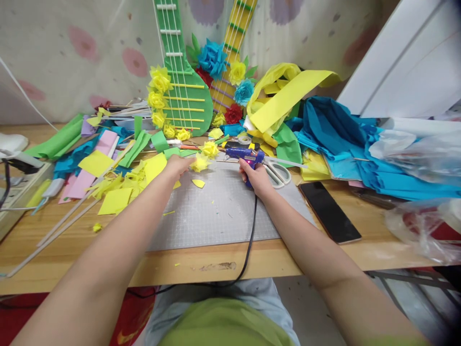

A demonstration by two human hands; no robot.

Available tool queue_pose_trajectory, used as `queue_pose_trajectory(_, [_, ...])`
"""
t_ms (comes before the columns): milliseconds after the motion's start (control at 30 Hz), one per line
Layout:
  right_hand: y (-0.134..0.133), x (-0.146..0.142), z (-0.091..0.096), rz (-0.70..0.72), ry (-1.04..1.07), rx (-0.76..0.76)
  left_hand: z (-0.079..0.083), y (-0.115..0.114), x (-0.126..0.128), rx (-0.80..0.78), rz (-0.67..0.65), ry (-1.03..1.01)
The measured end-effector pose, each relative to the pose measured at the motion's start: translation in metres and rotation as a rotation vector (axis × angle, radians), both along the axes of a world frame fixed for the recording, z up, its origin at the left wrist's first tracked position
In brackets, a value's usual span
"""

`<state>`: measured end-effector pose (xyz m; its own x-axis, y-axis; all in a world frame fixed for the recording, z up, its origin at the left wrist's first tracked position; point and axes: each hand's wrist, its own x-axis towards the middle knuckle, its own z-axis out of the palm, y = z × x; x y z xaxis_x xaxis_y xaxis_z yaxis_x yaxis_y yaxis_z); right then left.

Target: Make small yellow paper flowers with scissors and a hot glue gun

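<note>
My left hand (177,166) pinches a yellow paper flower (200,163) above the upper part of the grey cutting mat (216,216). A second yellow flower (210,149) lies just behind it. With my right hand (256,177) I grip a blue hot glue gun (245,154) by its handle, nozzle pointing left toward the flowers. A clear glue stick (288,162) sticks out of its back, and a black cord (251,235) runs down over the table edge. White-handled scissors (281,174) lie beside my right hand, and a yellow paper petal (198,183) rests on the mat.
Behind stand a green paper guitar (196,108) with yellow flowers and a yellow one (236,33) with blue and red flowers. Crepe paper scraps (118,199) pile up at left, blue crepe paper (334,129) at right. A black phone (329,211) lies right of the mat.
</note>
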<state>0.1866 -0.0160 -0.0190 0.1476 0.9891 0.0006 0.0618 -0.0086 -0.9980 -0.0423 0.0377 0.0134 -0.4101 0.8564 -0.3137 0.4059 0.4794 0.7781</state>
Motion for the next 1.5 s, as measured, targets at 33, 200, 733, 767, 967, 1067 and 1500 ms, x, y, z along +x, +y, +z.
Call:
queue_pose_trajectory(33, [0.000, 0.000, -0.001, -0.001, -0.004, -0.001, -0.001, 0.000, 0.001, 0.002, -0.009, 0.026])
queue_pose_trajectory(200, [0.002, 0.002, -0.004, 0.010, -0.011, 0.000, -0.003, 0.000, -0.001, 0.002, -0.014, 0.044])
queue_pose_trajectory(733, [-0.003, -0.001, -0.004, 0.003, -0.067, 0.006, -0.024, -0.076, -0.005, 0.449, -0.401, 0.459])
queue_pose_trajectory(767, [-0.003, -0.001, -0.004, 0.004, -0.078, 0.007, -0.025, -0.075, -0.007, 0.469, -0.435, 0.451])
queue_pose_trajectory(967, [-0.005, -0.003, -0.003, 0.016, -0.106, 0.017, -0.031, -0.075, -0.011, 0.443, -0.549, 0.442])
queue_pose_trajectory(1067, [-0.005, -0.003, -0.002, 0.013, -0.132, 0.014, -0.034, -0.075, -0.011, 0.446, -0.517, 0.430])
queue_pose_trajectory(1500, [-0.004, -0.003, -0.006, -0.003, -0.219, -0.005, -0.032, -0.073, -0.009, 0.439, -0.396, 0.333])
